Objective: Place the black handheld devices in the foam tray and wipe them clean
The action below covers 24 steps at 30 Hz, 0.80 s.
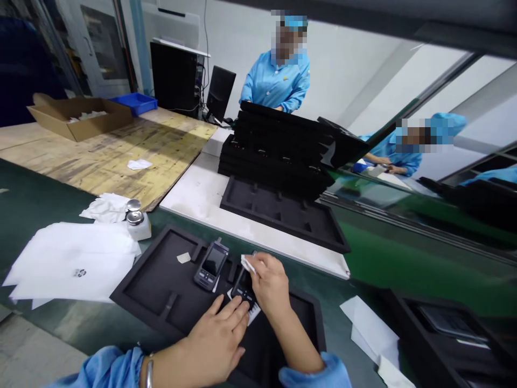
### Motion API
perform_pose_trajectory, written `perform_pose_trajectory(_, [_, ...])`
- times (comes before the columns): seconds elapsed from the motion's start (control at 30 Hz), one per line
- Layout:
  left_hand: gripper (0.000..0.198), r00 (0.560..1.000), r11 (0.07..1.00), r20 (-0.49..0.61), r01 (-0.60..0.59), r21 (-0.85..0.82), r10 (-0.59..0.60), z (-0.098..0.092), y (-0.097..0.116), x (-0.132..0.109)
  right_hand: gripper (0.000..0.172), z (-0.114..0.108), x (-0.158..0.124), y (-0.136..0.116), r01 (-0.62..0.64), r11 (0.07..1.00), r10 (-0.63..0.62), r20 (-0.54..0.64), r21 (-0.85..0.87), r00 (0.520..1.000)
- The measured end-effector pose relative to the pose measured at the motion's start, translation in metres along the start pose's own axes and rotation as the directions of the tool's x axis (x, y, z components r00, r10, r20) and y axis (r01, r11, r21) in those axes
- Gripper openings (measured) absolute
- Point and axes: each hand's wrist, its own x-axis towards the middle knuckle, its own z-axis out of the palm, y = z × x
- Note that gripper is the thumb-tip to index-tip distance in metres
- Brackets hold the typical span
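A black foam tray (141, 285) lies on the green table before me. My left hand (220, 337) rests palm down, fingers extended, on the lower end of a dark handheld device (241, 286). Pinched in my right hand (269, 280) is a white cloth (247, 263), held at the upper part of that device. A second handheld device (211, 265) with a screen and short antenna lies to the left in the tray. Beside it is a small pale paper piece (183, 258). White paper shows partly under the device near my left hand.
White sheets (72, 264) and a dispenser bottle (139, 225) are at the left. Stacked black trays (274, 156) stand behind, with another tray (283, 213) in front. A cardboard box (81, 121) is far left. Another tray (420, 334) is at right. Two people in blue work beyond.
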Motion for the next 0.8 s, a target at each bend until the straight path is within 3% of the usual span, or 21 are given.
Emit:
perform_pose_trajectory(0.13, [0.061,1.0,1.0,0.003,-0.003,-0.02,0.003,0.002,-0.001,0.001,0.027,-0.005,-0.011,-0.01,0.111,0.994,-0.112,0.086,0.026,0.99])
perform_pose_trajectory(0.27, [0.06,1.0,1.0,-0.008,-0.001,-0.008,0.001,0.009,-0.005,0.002,0.028,-0.005,0.0,-0.002,0.084,0.994,-0.082,0.03,-0.076,0.996])
perform_pose_trajectory(0.43, [0.061,0.998,0.999,0.049,-0.037,0.005,0.036,0.016,-0.011,0.004,0.026,-0.003,0.003,-0.002,0.129,0.992,-0.129,0.072,0.003,0.989])
perform_pose_trajectory(0.57, [0.063,0.998,0.999,0.062,-0.026,0.041,0.023,0.018,-0.013,0.006,0.027,-0.007,0.004,0.0,0.095,0.994,-0.094,0.031,-0.051,0.995])
perform_pose_trajectory(0.7, [0.063,0.993,0.997,0.111,-0.052,0.062,0.045,0.02,-0.017,0.007,0.028,-0.01,0.004,0.0,0.143,0.99,-0.141,0.081,-0.015,0.987])
perform_pose_trajectory(0.8, [0.062,0.994,0.993,0.093,-0.061,0.099,0.052,0.023,-0.02,0.007,0.03,-0.013,0.006,0.004,0.113,0.991,-0.107,0.076,-0.073,0.991])
